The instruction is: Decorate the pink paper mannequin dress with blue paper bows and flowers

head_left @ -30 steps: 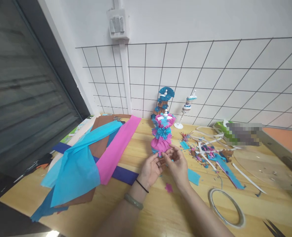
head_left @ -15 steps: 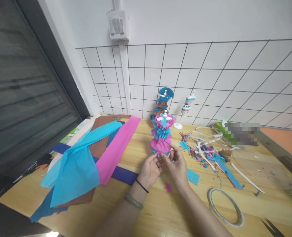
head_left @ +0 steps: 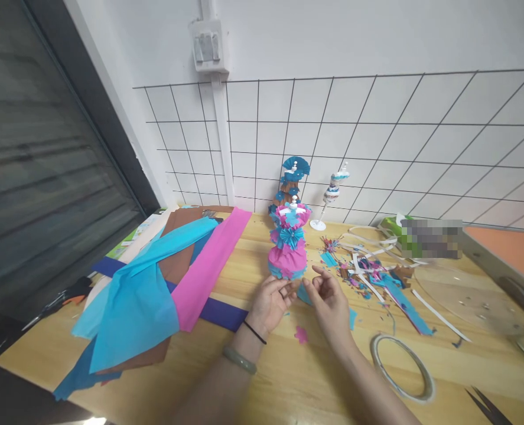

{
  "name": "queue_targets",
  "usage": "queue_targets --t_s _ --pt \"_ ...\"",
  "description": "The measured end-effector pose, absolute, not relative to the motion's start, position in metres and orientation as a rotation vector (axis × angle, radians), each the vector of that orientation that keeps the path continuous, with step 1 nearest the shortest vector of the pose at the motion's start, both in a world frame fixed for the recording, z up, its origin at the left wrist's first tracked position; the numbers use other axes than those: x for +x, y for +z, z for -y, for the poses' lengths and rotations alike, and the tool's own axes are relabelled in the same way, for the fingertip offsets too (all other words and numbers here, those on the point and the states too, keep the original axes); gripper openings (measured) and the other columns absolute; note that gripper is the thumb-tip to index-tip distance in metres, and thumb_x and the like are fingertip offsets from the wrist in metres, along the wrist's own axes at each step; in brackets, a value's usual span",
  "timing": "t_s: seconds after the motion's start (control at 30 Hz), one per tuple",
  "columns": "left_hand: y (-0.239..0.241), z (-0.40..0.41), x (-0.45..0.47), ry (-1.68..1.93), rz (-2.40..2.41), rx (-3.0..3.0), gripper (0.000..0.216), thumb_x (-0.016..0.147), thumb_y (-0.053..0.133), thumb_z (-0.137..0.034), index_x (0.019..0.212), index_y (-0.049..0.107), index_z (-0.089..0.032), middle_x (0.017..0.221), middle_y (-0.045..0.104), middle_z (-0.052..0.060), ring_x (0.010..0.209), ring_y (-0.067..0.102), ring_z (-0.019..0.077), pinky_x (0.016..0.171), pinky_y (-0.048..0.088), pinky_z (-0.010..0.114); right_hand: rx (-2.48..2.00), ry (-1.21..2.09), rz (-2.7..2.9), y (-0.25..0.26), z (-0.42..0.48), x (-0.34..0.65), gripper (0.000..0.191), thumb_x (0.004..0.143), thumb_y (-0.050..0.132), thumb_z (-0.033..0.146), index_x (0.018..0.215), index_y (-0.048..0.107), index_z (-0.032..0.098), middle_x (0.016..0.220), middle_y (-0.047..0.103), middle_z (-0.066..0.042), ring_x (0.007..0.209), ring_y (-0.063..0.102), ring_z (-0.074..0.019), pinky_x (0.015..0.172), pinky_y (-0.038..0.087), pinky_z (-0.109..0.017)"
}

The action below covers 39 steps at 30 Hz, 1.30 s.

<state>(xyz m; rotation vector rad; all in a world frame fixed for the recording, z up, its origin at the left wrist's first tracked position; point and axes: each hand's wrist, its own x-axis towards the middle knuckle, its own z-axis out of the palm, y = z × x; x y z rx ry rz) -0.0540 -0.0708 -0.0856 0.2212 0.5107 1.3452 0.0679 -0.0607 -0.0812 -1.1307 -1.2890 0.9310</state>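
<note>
A pink and blue crepe-paper dress (head_left: 287,259) stands upright on a small white mannequin, with a blue fan-shaped rosette (head_left: 290,237) at its waist. My left hand (head_left: 270,304) is at the dress's lower hem, palm partly turned up, fingers loosely bent and apart. Whether its fingertips touch the hem is hard to tell. To the right of the skirt, my right hand (head_left: 331,301) is clear of the dress, thumb and fingers apart. Blue paper (head_left: 305,293) lies by its thumb. A pink paper flower (head_left: 301,335) lies between my wrists.
Coloured paper sheets (head_left: 137,307) are heaped at left beside scissors (head_left: 58,301). Behind the dress stand a blue-brown dressed mannequin (head_left: 292,189) and a white-blue one (head_left: 332,195). Scraps (head_left: 372,277), a tape roll (head_left: 428,386) and pointed dark tips (head_left: 487,407) lie at right.
My right hand has drawn away from the skirt's hem to the right, its fingers parting. My left hand stays near the hem. The view has shifted slightly.
</note>
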Motion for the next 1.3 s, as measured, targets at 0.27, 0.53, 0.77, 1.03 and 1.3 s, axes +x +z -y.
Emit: queue_targets --t_s 0.27,0.53,0.77,1.03,1.3 --pt "-0.086 0.061 -0.048 1.349 -0.59 0.217 0.02 0.061 0.071 -0.011 0.065 0.052 -0.014 0.07 0.061 0.001 0.069 0.06 0.0124 0.063 0.042 0.024 -1.185 0.981 1.255 -0.069 0.077 0.098 0.037 0.074 0.059 0.043 0.101 0.05 0.02 0.065 0.041 0.004 0.059 0.041 -0.0117 0.056 0.035 -0.024" --pt "-0.088 0.059 -0.047 1.36 -0.614 0.207 0.023 0.059 0.072 -0.011 0.065 0.051 -0.014 0.07 0.061 0.0 0.068 0.06 0.0116 0.062 0.043 0.024 -1.248 0.999 1.219 -0.075 0.09 0.109 0.04 0.072 0.061 0.046 0.101 0.052 0.019 0.067 0.044 0.003 0.061 0.045 -0.0118 0.057 0.039 -0.023" --pt "-0.092 0.06 -0.047 1.344 -0.615 0.269 0.026 0.057 0.073 -0.007 0.064 0.049 -0.014 0.068 0.06 0.0 0.073 0.061 0.0131 0.065 0.044 0.025 -1.263 0.996 1.265 -0.068 0.086 0.115 0.041 0.071 0.06 0.047 0.1 0.053 0.018 0.065 0.045 0.002 0.059 0.046 -0.0125 0.052 0.039 -0.023" --pt "-0.093 0.06 -0.046 1.33 -0.64 0.322 0.03 0.054 0.073 -0.003 0.069 0.049 -0.014 0.07 0.062 0.002 0.077 0.062 0.015 0.066 0.044 0.024 -1.099 0.707 1.558 0.032 0.033 0.106 0.037 0.076 0.057 0.043 0.104 0.054 0.019 0.076 0.053 -0.001 0.064 0.051 -0.0128 0.057 0.043 -0.025" --pt "-0.094 0.062 -0.048 1.311 -0.613 0.322 0.028 0.057 0.07 -0.002 0.07 0.049 -0.015 0.07 0.061 0.001 0.086 0.062 0.0185 0.073 0.043 0.027 -0.954 0.364 2.226 0.102 -0.028 0.059 0.032 0.083 0.049 0.034 0.107 0.061 0.016 0.097 0.061 -0.009 0.08 0.057 -0.0174 0.069 0.044 -0.029"
